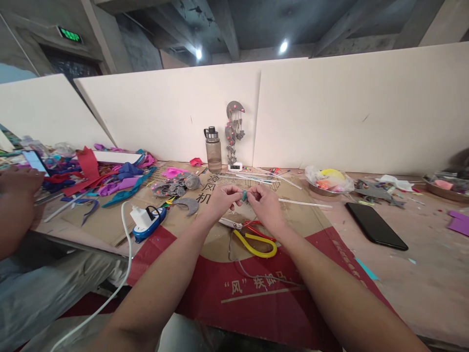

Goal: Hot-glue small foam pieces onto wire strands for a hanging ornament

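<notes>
Left hand (227, 197) + right hand (266, 201) | grip pinching small teal-green lump (244, 195), likely steadying it | red-and-yellow-handled metal scissors (237, 226) close, presumably handy

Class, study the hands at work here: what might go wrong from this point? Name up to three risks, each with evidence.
1. The small teal-green piece, pinched between left hand and right hand, could slip from the fingertips.
2. The metal scissors with red and yellow handles lie close below; a wrist might brush the blades.
3. The white cable hangs beside the left forearm, which could snag it.
</notes>
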Motion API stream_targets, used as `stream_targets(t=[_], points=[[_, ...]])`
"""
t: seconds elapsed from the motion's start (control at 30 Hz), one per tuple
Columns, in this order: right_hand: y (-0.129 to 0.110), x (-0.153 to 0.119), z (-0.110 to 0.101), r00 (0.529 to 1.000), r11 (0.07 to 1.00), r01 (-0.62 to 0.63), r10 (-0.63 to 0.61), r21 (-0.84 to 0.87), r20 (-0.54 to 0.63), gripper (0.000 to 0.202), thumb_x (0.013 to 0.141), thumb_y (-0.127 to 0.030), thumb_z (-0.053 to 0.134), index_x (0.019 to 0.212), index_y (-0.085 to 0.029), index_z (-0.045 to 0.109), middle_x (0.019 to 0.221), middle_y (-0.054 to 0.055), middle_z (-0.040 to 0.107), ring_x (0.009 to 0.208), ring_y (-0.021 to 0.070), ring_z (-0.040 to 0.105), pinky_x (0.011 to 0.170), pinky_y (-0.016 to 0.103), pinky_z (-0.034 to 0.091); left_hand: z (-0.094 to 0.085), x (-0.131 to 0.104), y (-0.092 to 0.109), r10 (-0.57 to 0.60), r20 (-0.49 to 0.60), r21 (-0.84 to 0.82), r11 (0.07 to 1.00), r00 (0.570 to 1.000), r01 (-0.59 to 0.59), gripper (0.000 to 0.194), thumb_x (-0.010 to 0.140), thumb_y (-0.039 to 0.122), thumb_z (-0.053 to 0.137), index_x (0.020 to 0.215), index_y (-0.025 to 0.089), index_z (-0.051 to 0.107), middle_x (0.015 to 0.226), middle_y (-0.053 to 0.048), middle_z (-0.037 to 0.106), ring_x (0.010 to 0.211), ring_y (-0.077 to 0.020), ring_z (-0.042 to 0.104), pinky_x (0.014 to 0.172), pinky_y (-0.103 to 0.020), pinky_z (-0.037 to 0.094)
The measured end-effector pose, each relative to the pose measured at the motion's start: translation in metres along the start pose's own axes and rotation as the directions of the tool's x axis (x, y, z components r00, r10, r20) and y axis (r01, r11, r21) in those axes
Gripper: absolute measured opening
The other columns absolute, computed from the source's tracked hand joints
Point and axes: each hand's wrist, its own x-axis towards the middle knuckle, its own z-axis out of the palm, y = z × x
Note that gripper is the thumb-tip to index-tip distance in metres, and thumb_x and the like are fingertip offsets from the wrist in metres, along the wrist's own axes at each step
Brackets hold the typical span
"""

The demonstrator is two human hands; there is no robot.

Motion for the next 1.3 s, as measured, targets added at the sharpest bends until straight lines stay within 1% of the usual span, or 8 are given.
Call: stream_targets(t=[0.2, 0.4, 0.57, 0.7, 0.77, 0.83, 1.03, 1.3], points=[[0.010, 0.005, 0.002, 0.990, 0.992, -0.085, 0.073, 0.098, 0.121, 0.019, 0.080, -0.034, 0.050, 0.077, -0.019, 0.061, 0.069, -0.001, 0.058, 0.064, 0.0133, 0.049, 0.061, 0.025, 0.037, -0.003, 0.001, -0.002, -0.024, -0.013, -0.016, 1.000, 1.000, 0.024, 0.015, 0.069, 0.030, 0.067, 0.071, 0.015, 0.065, 0.051, 0.002, 0.058, 0.043, -0.0066, 0.048, 0.038, -0.017, 0.032], [0.009, 0.000, 0.000, 0.973, 0.989, -0.042, 0.008, 0.144, 0.231, 0.023, 0.082, -0.035, 0.048, 0.081, -0.019, 0.065, 0.075, 0.000, 0.064, 0.071, 0.0143, 0.055, 0.068, 0.026, 0.041, -0.021, 0.012, -0.004, 0.002, -0.300, -0.069, 0.997, 0.954, -0.024, 0.017, 0.065, 0.029, 0.068, 0.070, 0.013, 0.062, 0.052, 0.002, 0.058, 0.041, -0.0055, 0.046, 0.040, -0.017, 0.030], [0.003, 0.002, -0.012, 0.813, 0.968, -0.046, -0.109, 0.249, 0.573, 0.025, 0.081, -0.039, 0.054, 0.078, -0.020, 0.070, 0.071, -0.001, 0.066, 0.063, 0.0135, 0.056, 0.059, 0.024, 0.042, -0.036, 0.015, 0.001, 0.072, -0.488, -0.268, 0.936, 0.870, -0.228, 0.024, 0.064, 0.033, 0.070, 0.075, 0.016, 0.059, 0.057, 0.005, 0.053, 0.049, -0.0066, 0.052, 0.042, -0.017, 0.030], [0.030, 0.015, -0.024, 0.961, 0.989, -0.114, 0.133, -0.090, 0.243, 0.029, 0.086, -0.039, 0.046, 0.078, -0.020, 0.067, 0.072, 0.004, 0.067, 0.064, 0.0164, 0.059, 0.061, 0.028, 0.043, -0.038, 0.014, 0.004, 0.045, -0.475, -0.348, 0.908, 0.879, -0.234, 0.028, 0.062, 0.034, 0.073, 0.077, 0.017, 0.058, 0.057, 0.006, 0.050, 0.050, -0.0062, 0.051, 0.042, -0.017, 0.029], [0.049, 0.018, -0.026, 0.977, 0.916, -0.147, 0.193, -0.373, 0.089, 0.026, 0.082, -0.038, 0.053, 0.070, -0.018, 0.063, 0.068, 0.009, 0.065, 0.066, 0.0203, 0.060, 0.062, 0.030, 0.042, -0.036, 0.013, 0.004, 0.047, -0.454, -0.361, 0.903, 0.890, -0.232, 0.027, 0.062, 0.033, 0.074, 0.077, 0.016, 0.059, 0.058, 0.006, 0.051, 0.050, -0.0058, 0.051, 0.042, -0.017, 0.029], [0.064, 0.017, -0.024, 0.964, 0.863, -0.170, 0.246, -0.476, 0.102, 0.026, 0.075, -0.042, 0.063, 0.064, -0.019, 0.060, 0.063, 0.010, 0.063, 0.066, 0.0221, 0.061, 0.061, 0.031, 0.042, -0.033, 0.013, 0.003, 0.054, -0.447, -0.367, 0.899, 0.893, -0.238, 0.026, 0.062, 0.032, 0.075, 0.077, 0.016, 0.060, 0.059, 0.005, 0.052, 0.051, -0.0055, 0.050, 0.042, -0.016, 0.029], [0.078, 0.012, -0.013, 0.936, 0.863, -0.254, 0.334, -0.438, 0.115, 0.014, 0.060, -0.018, 0.067, 0.055, -0.021, 0.054, 0.052, 0.004, 0.057, 0.053, 0.0199, 0.057, 0.053, 0.030, 0.040, -0.030, 0.013, 0.001, 0.053, -0.411, -0.355, 0.910, 0.910, -0.214, 0.024, 0.063, 0.032, 0.075, 0.077, 0.015, 0.064, 0.052, 0.006, 0.048, 0.045, -0.0041, 0.039, 0.041, -0.017, 0.025], [0.052, 0.024, -0.020, 0.909, 0.899, -0.389, 0.410, -0.204, 0.074, 0.017, 0.075, -0.034, 0.055, 0.067, -0.019, 0.057, 0.052, 0.002, 0.058, 0.045, 0.0154, 0.054, 0.045, 0.025, 0.038, -0.026, 0.010, 0.005, 0.024, -0.395, -0.385, 0.903, 0.918, -0.190, 0.027, 0.060, 0.033, 0.078, 0.071, 0.014, 0.063, 0.051, 0.006, 0.045, 0.043, -0.0029, 0.035, 0.041, -0.017, 0.023]])
